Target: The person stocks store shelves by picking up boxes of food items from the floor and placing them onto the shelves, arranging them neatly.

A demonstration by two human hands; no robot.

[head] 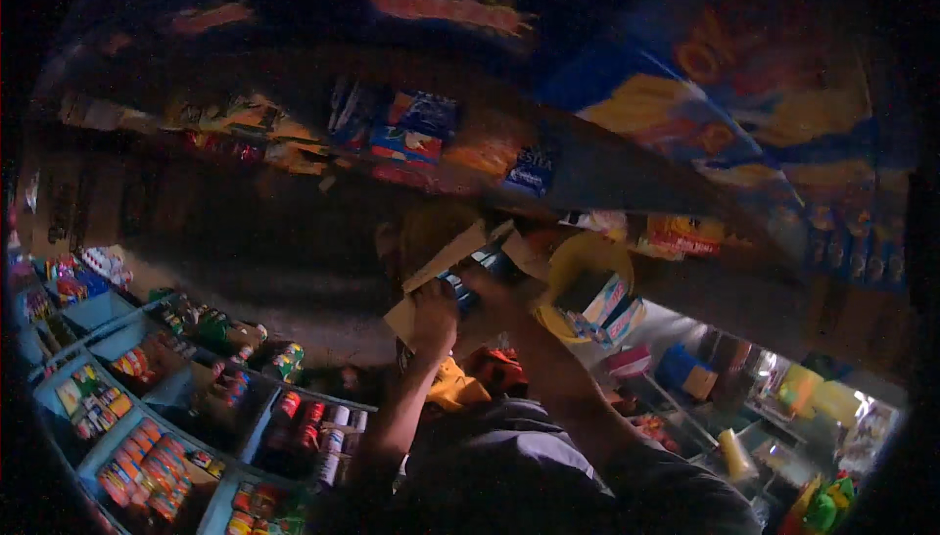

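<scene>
An opened cardboard box [440,252] with its flaps raised is in front of my torso. Dark, shiny packages [493,262] with pale markings show inside it; the dim light hides their exact kind. My left hand [435,309] is at the box's near left side, its fingers bent over the opening and touching the packages. From the right, my right hand [481,287] reaches into the same opening, its fingers blurred and partly lost in shadow. Whether either hand grips a package cannot be made out.
Blue compartment shelves with several cans [150,465] and spray cans [334,439] stand at left. A yellow bucket [591,260] with cartons [613,307] is right of the box. Shelves with packets [411,135] run ahead; a glass display case [683,410] stands at right.
</scene>
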